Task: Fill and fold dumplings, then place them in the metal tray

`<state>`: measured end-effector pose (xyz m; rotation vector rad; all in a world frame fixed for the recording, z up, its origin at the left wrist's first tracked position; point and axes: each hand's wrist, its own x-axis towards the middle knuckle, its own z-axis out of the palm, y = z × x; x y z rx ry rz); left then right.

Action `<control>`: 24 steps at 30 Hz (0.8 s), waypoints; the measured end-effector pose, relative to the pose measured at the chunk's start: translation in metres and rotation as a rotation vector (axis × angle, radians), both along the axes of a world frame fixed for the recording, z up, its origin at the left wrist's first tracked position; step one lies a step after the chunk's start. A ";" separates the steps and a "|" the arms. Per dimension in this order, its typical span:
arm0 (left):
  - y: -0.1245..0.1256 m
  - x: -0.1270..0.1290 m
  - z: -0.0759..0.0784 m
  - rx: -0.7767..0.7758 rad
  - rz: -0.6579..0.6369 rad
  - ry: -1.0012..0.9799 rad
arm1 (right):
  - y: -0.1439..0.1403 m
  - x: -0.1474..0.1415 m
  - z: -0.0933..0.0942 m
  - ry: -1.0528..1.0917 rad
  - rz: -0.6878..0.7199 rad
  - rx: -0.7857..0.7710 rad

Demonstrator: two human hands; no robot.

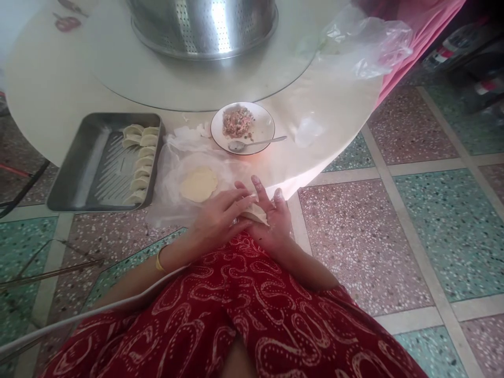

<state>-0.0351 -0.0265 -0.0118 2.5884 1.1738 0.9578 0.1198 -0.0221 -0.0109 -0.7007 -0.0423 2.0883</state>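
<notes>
In front of my lap, my left hand [220, 212] and my right hand [274, 220] meet around a folded dumpling [255, 212]. The fingers of my left hand lie over it and partly hide it. It rests against my right palm, and that hand's floury fingertips stick out. Left of my hands, a round dough wrapper [199, 184] lies on a crumpled plastic bag [173, 165]. Just beyond is a white plate [265, 122] with ground meat filling [238, 122] and a metal spoon [258, 143]. Several finished dumplings [140, 163] line the right side of a grey baking tray [84, 163].
A large perforated steel pot [205, 26] stands on the glass turntable [157, 86] of the round table [39, 84]. Clear plastic bags [364, 44] lie at the right edge. A white cable [98, 304] crosses my left forearm. Bottles [452, 47] stand at far right.
</notes>
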 end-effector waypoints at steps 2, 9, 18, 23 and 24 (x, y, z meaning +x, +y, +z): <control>0.003 0.001 -0.002 -0.022 -0.064 0.037 | 0.000 -0.001 0.000 -0.018 0.011 -0.026; 0.009 -0.003 -0.011 -0.060 -0.155 0.024 | 0.003 -0.006 0.003 -0.101 0.017 -0.110; 0.005 -0.008 -0.006 -0.101 -0.129 -0.052 | 0.005 -0.014 -0.003 -0.097 0.027 -0.123; 0.007 -0.005 -0.008 -0.088 -0.164 -0.086 | 0.008 -0.019 -0.001 -0.093 -0.002 -0.163; 0.007 -0.005 -0.008 -0.077 -0.160 -0.087 | 0.008 -0.020 -0.001 -0.084 -0.004 -0.165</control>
